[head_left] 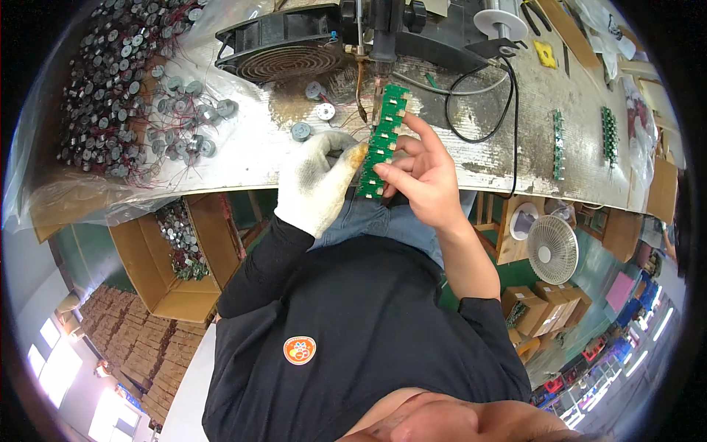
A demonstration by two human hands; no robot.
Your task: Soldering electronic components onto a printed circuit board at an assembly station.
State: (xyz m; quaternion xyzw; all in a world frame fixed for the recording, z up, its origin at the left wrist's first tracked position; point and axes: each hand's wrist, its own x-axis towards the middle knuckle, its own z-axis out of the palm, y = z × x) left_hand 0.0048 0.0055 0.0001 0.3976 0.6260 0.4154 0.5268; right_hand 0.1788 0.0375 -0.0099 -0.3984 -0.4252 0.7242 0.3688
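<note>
A long green circuit board strip (387, 132) is held upright above the front edge of the bench. My bare right hand (427, 169) grips it from the right, thumb on its face and fingers behind. My left hand (320, 173), in a white glove with a stained thumb, is closed against the strip's left edge. Whatever lies between its fingers is hidden. Just beyond the strip's far end stands a soldering fixture (383, 40), with a thin, bent copper-coloured tube (361, 92) beside it. Three small round motors, among them a grey one (300, 132), lie near my left hand.
A big heap of small wired motors (110, 96) covers the bench's left side. A black fan (280, 55) stands at the back, a white solder spool (501, 26) right of it. A black cable (449, 110) loops at right, near another board strip (558, 144). An open carton (173, 258) sits below left.
</note>
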